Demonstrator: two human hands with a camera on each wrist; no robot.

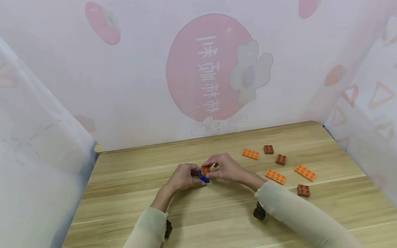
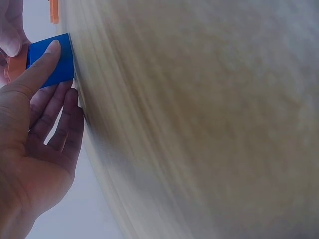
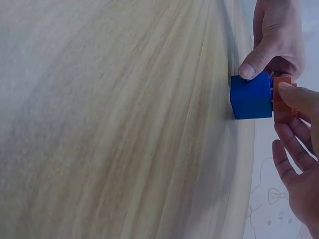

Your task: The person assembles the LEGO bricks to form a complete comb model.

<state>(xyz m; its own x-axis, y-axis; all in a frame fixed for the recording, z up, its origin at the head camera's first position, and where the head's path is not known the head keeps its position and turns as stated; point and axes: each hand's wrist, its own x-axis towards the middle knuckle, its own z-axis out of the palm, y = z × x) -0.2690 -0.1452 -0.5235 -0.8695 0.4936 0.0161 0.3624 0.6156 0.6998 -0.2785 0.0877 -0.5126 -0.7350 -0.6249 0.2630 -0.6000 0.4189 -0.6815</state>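
Near the middle of the table, my left hand [image 1: 182,177] pinches a blue toy brick [image 3: 250,99] between thumb and fingers. A reddish-brown toy brick [image 3: 282,108] is in my right hand [image 1: 229,169], with its thumb on one side and fingers on the other. In the right wrist view the brown brick sits against the blue brick's studded top, and a narrow gap with studs shows between them. The left wrist view shows my left thumb lying over the blue brick's side. Its fingers partly hide the far side.
Three flat orange bricks [image 1: 250,153] and three reddish-brown studded bricks [image 1: 281,159] lie scattered on the wooden table [image 1: 209,234], right of my hands. A printed pale curtain [image 1: 137,86] stands behind the table's back edge and along both sides.
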